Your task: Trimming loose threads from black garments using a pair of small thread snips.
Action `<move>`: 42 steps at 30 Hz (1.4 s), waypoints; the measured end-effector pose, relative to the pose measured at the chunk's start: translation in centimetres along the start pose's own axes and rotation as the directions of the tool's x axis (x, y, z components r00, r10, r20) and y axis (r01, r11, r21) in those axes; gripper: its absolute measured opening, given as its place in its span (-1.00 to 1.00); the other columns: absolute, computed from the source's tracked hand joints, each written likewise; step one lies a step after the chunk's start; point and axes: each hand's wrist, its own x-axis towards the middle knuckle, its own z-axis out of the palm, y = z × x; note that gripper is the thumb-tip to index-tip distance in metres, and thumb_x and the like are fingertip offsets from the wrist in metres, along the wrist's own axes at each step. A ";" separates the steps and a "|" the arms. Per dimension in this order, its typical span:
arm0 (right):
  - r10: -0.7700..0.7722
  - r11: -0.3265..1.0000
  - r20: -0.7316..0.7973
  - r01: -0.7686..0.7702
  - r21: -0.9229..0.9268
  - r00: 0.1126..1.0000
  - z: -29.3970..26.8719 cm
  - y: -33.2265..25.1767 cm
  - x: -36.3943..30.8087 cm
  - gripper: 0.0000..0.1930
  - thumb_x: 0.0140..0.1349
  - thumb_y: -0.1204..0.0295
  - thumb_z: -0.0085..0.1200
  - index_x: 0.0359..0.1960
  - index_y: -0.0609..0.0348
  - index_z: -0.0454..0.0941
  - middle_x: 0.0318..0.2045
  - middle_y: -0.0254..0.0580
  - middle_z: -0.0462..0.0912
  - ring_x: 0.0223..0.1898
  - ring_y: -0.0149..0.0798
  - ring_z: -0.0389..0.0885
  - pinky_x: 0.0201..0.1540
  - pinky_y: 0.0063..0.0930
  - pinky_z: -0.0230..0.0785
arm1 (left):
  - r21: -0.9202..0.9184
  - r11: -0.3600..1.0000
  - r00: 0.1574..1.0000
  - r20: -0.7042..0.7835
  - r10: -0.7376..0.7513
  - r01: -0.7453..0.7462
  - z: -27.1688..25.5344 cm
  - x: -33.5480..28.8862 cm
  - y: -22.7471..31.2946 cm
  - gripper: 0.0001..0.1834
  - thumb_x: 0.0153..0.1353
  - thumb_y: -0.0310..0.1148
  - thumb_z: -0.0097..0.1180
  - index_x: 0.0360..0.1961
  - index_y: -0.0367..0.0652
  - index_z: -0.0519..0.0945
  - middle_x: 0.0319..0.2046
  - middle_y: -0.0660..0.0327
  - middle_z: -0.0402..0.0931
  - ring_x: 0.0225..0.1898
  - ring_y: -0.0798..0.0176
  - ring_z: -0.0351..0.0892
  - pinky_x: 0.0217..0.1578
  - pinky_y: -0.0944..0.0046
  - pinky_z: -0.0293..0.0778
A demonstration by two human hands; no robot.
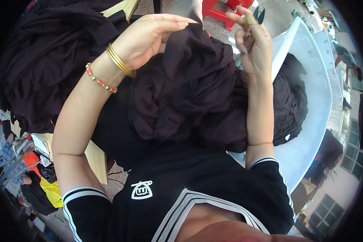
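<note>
The left hand (147, 38) clutches the top of a bunched dark garment (189, 88) held up before the chest, fingers curled over its edge. The right hand (252, 44) (fingers half-curled) pinches a small tool (251, 19) beside the cloth, above a white tub (310, 101).

You have two hands up: left hand (149, 38) at 11 o'clock, right hand (252, 44) at 1 o'clock. One dark garment (189, 88) between them. Two gold bangles (121, 60) and one bead bracelet (101, 80) on your left wrist. One cloth pile (48, 52) at 10 o'clock. One white tub (310, 101) at 3 o'clock. One red stool (220, 12) at 12 o'clock.
</note>
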 end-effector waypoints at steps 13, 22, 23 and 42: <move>-0.310 0.490 0.445 0.542 -0.683 0.840 0.8 2.2 -1.4 -0.62 0.14 0.47 0.26 0.04 0.05 0.60 -0.50 -0.30 0.39 -0.47 -0.37 0.40 -0.36 -0.52 0.29 | -0.262 0.962 0.996 -0.033 -0.086 0.075 -1.6 0.5 -0.6 -0.81 0.23 -0.47 0.19 -0.15 -0.28 0.65 -0.18 0.25 0.65 -0.08 0.42 0.58 0.07 0.43 0.39; -0.308 0.471 0.483 0.572 -0.671 0.820 1.0 2.5 -1.6 -0.58 0.09 0.47 0.30 0.04 -0.02 0.61 -0.45 -0.29 0.48 -0.47 -0.36 0.45 -0.39 -0.51 0.32 | -0.301 0.946 0.993 0.034 -0.114 0.119 -1.5 0.6 -0.4 -0.81 0.25 -0.46 0.17 -0.14 -0.27 0.65 -0.17 0.25 0.65 -0.08 0.42 0.58 0.06 0.43 0.41; -0.307 0.466 0.479 0.569 -0.677 0.822 1.0 2.5 -1.6 -0.58 0.10 0.47 0.30 0.04 -0.02 0.61 -0.46 -0.29 0.47 -0.47 -0.36 0.45 -0.39 -0.51 0.32 | -0.304 0.945 0.993 0.054 -0.109 0.120 -1.6 0.6 -0.4 -0.81 0.26 -0.45 0.17 -0.14 -0.27 0.65 -0.17 0.24 0.65 -0.08 0.42 0.58 0.06 0.43 0.41; -0.396 0.494 0.441 0.592 -0.637 0.805 1.2 2.0 -1.5 -0.72 0.17 0.48 0.24 -0.05 0.07 0.67 -0.53 -0.34 0.46 -0.50 -0.43 0.44 -0.43 -0.57 0.27 | -0.153 0.988 0.999 0.040 -0.023 0.029 -1.0 0.7 -0.9 -0.74 0.34 -0.44 0.05 0.01 -0.28 0.58 -0.10 0.20 0.63 -0.09 0.42 0.62 -0.05 0.47 0.53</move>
